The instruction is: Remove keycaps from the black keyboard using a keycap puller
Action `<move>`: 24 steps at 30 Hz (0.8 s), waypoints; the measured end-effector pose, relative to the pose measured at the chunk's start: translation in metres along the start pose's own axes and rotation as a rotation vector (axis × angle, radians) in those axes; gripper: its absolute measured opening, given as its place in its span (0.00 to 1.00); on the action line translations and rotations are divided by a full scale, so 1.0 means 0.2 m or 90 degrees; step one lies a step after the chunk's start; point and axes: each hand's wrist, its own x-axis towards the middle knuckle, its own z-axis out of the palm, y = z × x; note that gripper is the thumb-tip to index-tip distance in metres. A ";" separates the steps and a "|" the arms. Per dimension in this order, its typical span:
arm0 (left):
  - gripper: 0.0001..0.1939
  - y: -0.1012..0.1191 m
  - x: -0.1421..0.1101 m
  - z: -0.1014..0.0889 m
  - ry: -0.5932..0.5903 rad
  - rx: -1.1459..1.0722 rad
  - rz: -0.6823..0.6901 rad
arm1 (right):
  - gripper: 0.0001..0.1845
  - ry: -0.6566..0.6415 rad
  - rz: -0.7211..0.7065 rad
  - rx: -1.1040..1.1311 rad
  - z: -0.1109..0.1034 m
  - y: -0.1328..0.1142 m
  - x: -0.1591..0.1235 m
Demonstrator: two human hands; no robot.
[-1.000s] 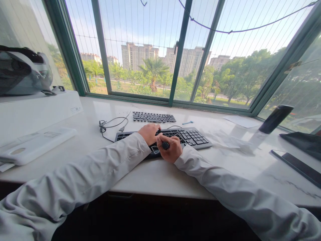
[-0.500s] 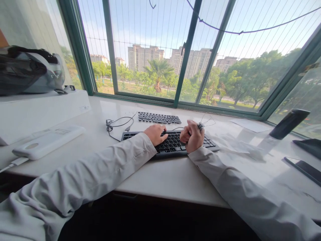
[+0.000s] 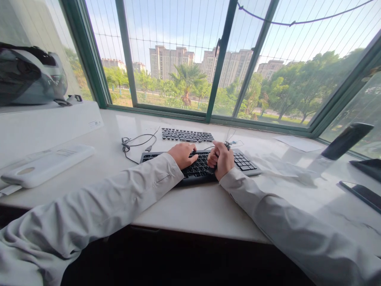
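A black keyboard (image 3: 195,171) lies on the white counter, its main section showing bare key sockets and its right-hand number pad (image 3: 244,162) with keys on. Behind it, loose black keycaps (image 3: 187,135) are laid out in rows like a second keyboard. My left hand (image 3: 182,155) rests on the keyboard's upper left part, fingers apart and holding nothing I can see. Wrapped round a small dark brush (image 3: 212,170), my right hand (image 3: 222,159) is closed just over the sockets. Thin wire loops (image 3: 233,140) stick out above that fist; the brush's middle is hidden by the fingers.
A coiled black cable (image 3: 126,146) lies left of the keyboard. Farther left are a white power bank (image 3: 49,163) and a helmet (image 3: 32,75) on a white box (image 3: 50,123). Crumpled clear plastic (image 3: 285,169), paper (image 3: 297,143) and a phone (image 3: 364,196) lie right.
My right hand has shifted slightly left and tilted, bringing the brush's lower end into sight over the sockets. My left hand stays in place on the keyboard. The view has moved a little.
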 end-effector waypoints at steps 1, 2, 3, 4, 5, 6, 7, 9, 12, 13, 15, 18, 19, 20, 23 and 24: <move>0.15 0.00 0.00 0.00 0.002 0.001 0.000 | 0.22 -0.005 -0.016 -0.011 0.00 0.01 0.00; 0.16 0.00 0.00 0.00 0.003 0.002 0.001 | 0.23 -0.011 -0.032 -0.021 0.00 0.01 -0.01; 0.16 -0.01 0.00 0.00 0.003 0.003 0.002 | 0.23 -0.019 -0.046 -0.032 0.00 0.01 -0.01; 0.16 -0.01 0.00 0.00 0.003 0.003 0.002 | 0.23 -0.028 -0.058 -0.042 0.00 0.01 -0.02; 0.16 -0.01 0.00 0.00 0.003 0.004 0.003 | 0.22 -0.040 -0.068 -0.053 0.00 0.01 -0.02; 0.16 -0.01 0.00 0.01 0.003 0.005 0.005 | 0.22 -0.055 -0.076 -0.064 0.00 0.01 -0.03; 0.16 -0.01 0.00 0.01 0.004 0.006 0.007 | 0.22 -0.072 -0.084 -0.075 0.00 0.01 -0.03; 0.16 -0.02 0.00 0.01 0.005 0.006 0.011 | 0.22 -0.112 -0.091 -0.092 -0.01 0.00 -0.03; 0.16 -0.02 0.00 0.01 0.007 0.001 0.011 | 0.22 -0.148 -0.084 -0.081 -0.03 0.00 -0.02; 0.16 -0.02 0.00 0.01 0.007 -0.001 0.011 | 0.22 -0.155 -0.079 -0.069 -0.03 0.00 -0.02; 0.16 -0.02 0.00 0.02 0.008 -0.003 0.011 | 0.23 -0.179 -0.063 -0.049 -0.04 -0.01 -0.01; 0.16 -0.02 0.00 0.02 0.011 -0.001 0.013 | 0.23 -0.236 -0.031 -0.038 -0.06 -0.01 0.00; 0.16 -0.02 0.00 0.02 0.011 0.000 0.014 | 0.24 -0.247 -0.023 -0.031 -0.06 -0.01 0.00; 0.16 -0.02 0.01 0.02 0.011 0.001 0.014 | 0.24 -0.251 -0.019 -0.021 -0.07 -0.01 0.00; 0.16 -0.02 0.01 0.02 0.011 0.003 0.012 | 0.25 -0.254 -0.014 0.015 -0.08 -0.01 0.01; 0.16 -0.02 0.01 0.02 0.010 0.002 0.012 | 0.25 -0.257 -0.008 0.023 -0.08 -0.01 0.02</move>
